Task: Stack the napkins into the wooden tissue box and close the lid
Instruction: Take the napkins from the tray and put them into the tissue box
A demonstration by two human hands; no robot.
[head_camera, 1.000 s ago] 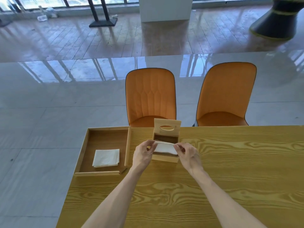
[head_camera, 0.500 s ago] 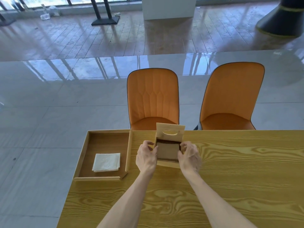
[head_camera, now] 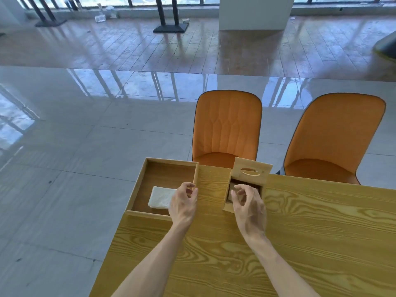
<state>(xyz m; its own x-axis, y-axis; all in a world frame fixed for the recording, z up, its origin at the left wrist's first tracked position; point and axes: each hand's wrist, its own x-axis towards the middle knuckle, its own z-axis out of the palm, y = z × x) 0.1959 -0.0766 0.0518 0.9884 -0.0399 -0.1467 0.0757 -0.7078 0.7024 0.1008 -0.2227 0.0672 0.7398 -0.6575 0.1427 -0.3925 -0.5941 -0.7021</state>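
The wooden tissue box [head_camera: 228,205] stands on the table with its slotted lid [head_camera: 251,172] tilted up at the back. My right hand [head_camera: 248,205] hovers over the box's opening, fingers curled and apart, holding nothing; it hides most of the inside. My left hand [head_camera: 184,202] is empty, fingers loosely bent, at the right wall of the wooden tray [head_camera: 137,189]. A white folded napkin stack [head_camera: 160,199] lies in the tray just left of that hand.
The yellow wood-grain table [head_camera: 300,243] ends at its left edge beside the tray. Two orange chairs [head_camera: 227,129] [head_camera: 334,138] stand at the table's far side. Beyond lies a glossy tiled floor.
The napkin held over the box a second ago is out of sight. Both hands let go of the box; my left hand moved left to the tray and my right lifted above the opening.
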